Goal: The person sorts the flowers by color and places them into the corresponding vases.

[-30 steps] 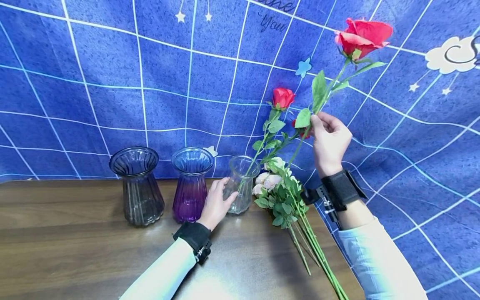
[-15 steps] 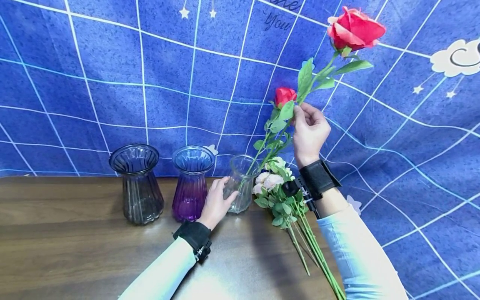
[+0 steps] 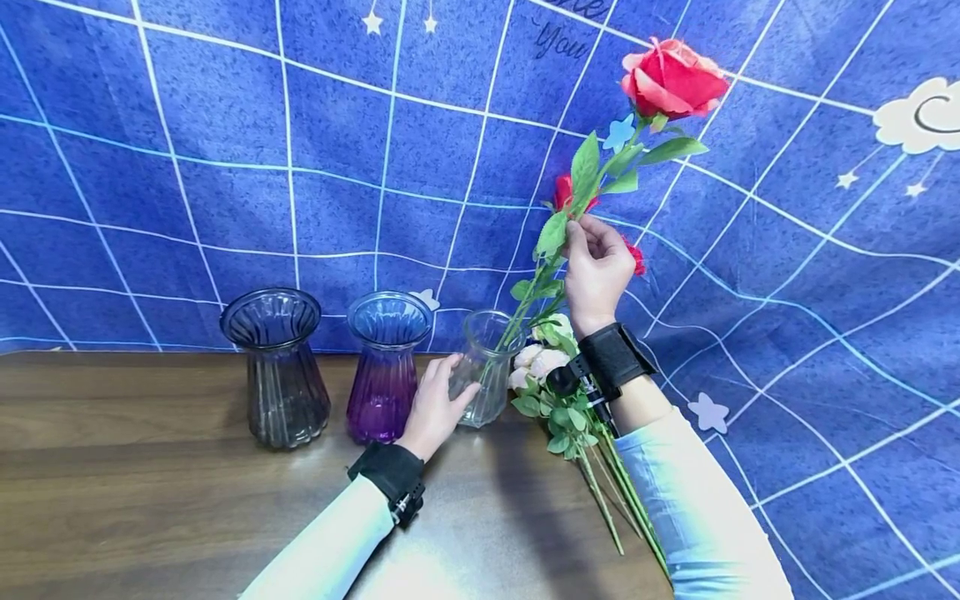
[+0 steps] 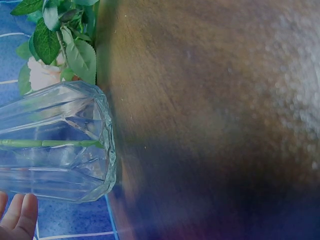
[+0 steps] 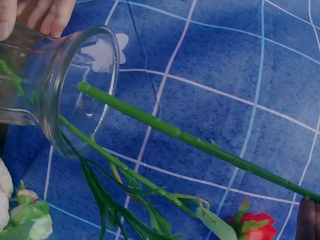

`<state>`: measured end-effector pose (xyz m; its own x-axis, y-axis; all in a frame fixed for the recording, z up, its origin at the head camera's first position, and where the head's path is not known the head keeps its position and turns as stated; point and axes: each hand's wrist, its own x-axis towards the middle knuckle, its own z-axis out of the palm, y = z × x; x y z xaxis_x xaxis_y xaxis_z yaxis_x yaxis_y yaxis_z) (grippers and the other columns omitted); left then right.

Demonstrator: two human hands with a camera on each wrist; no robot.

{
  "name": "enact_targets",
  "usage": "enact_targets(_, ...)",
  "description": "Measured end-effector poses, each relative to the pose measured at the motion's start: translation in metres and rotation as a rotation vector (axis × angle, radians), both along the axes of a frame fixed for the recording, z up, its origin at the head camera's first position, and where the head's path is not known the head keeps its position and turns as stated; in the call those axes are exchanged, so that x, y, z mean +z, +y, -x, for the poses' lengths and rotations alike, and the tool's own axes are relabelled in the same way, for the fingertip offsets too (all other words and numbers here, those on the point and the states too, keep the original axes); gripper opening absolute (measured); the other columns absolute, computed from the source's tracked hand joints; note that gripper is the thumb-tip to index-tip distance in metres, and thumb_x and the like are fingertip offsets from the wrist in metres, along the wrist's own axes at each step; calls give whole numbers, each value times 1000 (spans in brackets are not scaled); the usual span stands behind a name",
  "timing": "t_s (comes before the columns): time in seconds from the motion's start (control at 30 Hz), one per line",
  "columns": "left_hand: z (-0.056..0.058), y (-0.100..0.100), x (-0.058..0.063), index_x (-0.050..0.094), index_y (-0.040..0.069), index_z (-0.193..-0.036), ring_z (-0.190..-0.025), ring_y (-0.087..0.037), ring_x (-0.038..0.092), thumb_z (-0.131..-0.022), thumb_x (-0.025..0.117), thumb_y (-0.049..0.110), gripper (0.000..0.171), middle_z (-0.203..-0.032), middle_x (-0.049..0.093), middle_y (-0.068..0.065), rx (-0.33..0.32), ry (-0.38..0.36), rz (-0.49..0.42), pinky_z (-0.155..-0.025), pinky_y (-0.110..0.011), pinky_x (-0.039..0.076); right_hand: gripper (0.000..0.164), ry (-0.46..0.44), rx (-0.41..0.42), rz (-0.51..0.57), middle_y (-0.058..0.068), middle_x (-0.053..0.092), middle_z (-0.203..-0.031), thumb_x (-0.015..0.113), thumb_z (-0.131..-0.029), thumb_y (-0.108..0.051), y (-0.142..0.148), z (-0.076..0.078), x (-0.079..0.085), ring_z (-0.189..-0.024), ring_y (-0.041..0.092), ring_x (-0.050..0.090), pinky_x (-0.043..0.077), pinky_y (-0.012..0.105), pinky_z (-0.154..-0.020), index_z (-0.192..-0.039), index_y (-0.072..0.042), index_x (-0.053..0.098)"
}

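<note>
My left hand [image 3: 435, 408] holds the side of a clear glass vase [image 3: 491, 400], thumb in front; its fingertips [image 4: 27, 210] show beside the glass in the left wrist view. My right hand [image 3: 596, 275] pinches the stem of a large red rose [image 3: 671, 79], bloom up and leaning right. In the right wrist view the rose's cut stem end [image 5: 84, 86] is at the vase's mouth; I cannot tell how far inside. A smaller red rose [image 3: 562, 192] stands with its stem [image 4: 50, 143] in the vase, partly behind the held rose.
A purple-blue vase [image 3: 382, 400] and a grey vase [image 3: 285, 392] stand left on the wooden table [image 3: 150, 475]. Pale flowers [image 3: 543, 362] with long stems lie right of the clear vase. Another red bloom [image 3: 637, 257] shows behind my right hand. A blue gridded cloth [image 3: 337, 208] hangs behind.
My right hand has moved left and slightly down with the large rose, towards the clear vase. The left hand has stayed on the vase.
</note>
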<state>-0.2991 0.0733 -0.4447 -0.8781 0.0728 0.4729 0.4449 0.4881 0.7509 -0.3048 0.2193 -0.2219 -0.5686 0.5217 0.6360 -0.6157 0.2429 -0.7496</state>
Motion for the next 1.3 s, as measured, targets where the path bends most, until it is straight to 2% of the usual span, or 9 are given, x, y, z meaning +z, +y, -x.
enact_targets(0.37, -1, 3, -1, 53, 7, -126, -107, -27, 56, -83, 70, 29, 52, -119, 56, -13, -9, -7, 4, -91, -41, 49, 18, -79, -37, -41, -7, 58, -70, 64, -86, -5, 0, 0, -15, -56, 5, 57, 50, 17, -57, -98, 8, 65)
enact_targets(0.63, -2, 3, 0, 53, 7, -126, -108, -27, 56, -84, 70, 30, 51, -120, 55, -13, -15, -22, 7, -90, -42, 49, 18, -104, -57, -30, 3, 64, -76, 65, -85, -6, 0, 1, -21, -59, 12, 61, 53, 22, -59, -98, 7, 66)
enact_targets(0.8, -1, 1, 2, 54, 8, -125, -106, -28, 56, -83, 70, 29, 50, -118, 56, -14, 1, -13, -3, -90, -43, 49, 18, -107, -38, -43, 9, 65, -77, 65, -85, -5, -4, 3, -25, -57, 5, 59, 52, 17, -57, -97, 8, 66)
enact_targets(1.0, 0, 0, 0, 54, 9, -125, -107, -28, 56, -84, 70, 30, 50, -118, 55, -13, 6, -30, -2, -90, -43, 49, 19, -153, -21, -62, 16, 65, -78, 64, -86, -5, -6, 4, -35, -52, -4, 55, 50, 13, -55, -98, 10, 66)
enact_targets(1.17, 0, 0, 0, 54, 9, -126, -107, -28, 56, -84, 70, 30, 50, -119, 55, -13, 5, -31, -2, -90, -43, 49, 21, -197, -6, -48, 22, 66, -83, 64, -86, -6, -6, 3, -42, -54, 0, 57, 54, 18, -57, -99, 11, 66)
enact_targets(1.3, -1, 1, 0, 54, 9, -126, -107, -29, 56, -84, 70, 30, 49, -119, 55, -13, 3, -36, 1, -91, -43, 49, 20, -224, 3, -48, 18, 66, -80, 65, -85, -5, -6, 3, -49, -55, 3, 57, 54, 19, -57, -98, 11, 66)
